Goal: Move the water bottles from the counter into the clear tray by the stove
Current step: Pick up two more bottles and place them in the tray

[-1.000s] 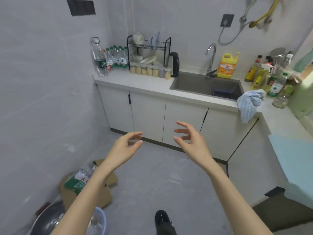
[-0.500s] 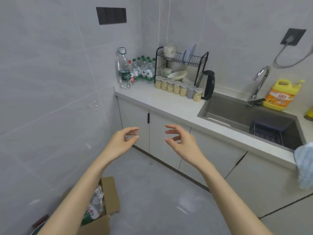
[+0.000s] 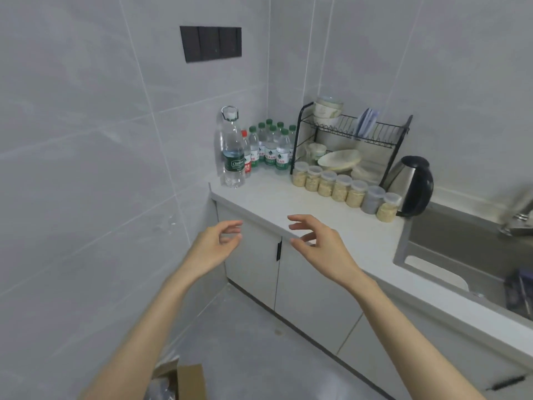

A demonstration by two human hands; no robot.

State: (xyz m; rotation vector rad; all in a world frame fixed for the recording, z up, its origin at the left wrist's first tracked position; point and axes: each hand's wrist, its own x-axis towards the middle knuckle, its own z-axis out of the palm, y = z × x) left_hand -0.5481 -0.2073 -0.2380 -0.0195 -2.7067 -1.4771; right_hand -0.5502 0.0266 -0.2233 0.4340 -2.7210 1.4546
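Several small green-capped water bottles [image 3: 272, 148] stand clustered in the far left corner of the white counter [image 3: 268, 200]. In front of them stands a tall clear bottle [image 3: 232, 148] with a handle ring, and a red-capped bottle [image 3: 246, 160] beside it. My left hand [image 3: 215, 243] and my right hand [image 3: 315, 243] hover side by side in front of the counter's near edge, fingers loosely spread, holding nothing. Both are well short of the bottles. No clear tray or stove is in view.
A black dish rack [image 3: 352, 140] with bowls stands right of the bottles. A row of lidded jars [image 3: 340, 187] lines up before it, then a black kettle [image 3: 415, 184] and the sink [image 3: 467, 249]. A cardboard box [image 3: 187, 382] lies on the floor at lower left.
The view has swung left and come closer to the counter corner, so the bottles look larger. Both hands have stayed raised and empty, moving forward with me.
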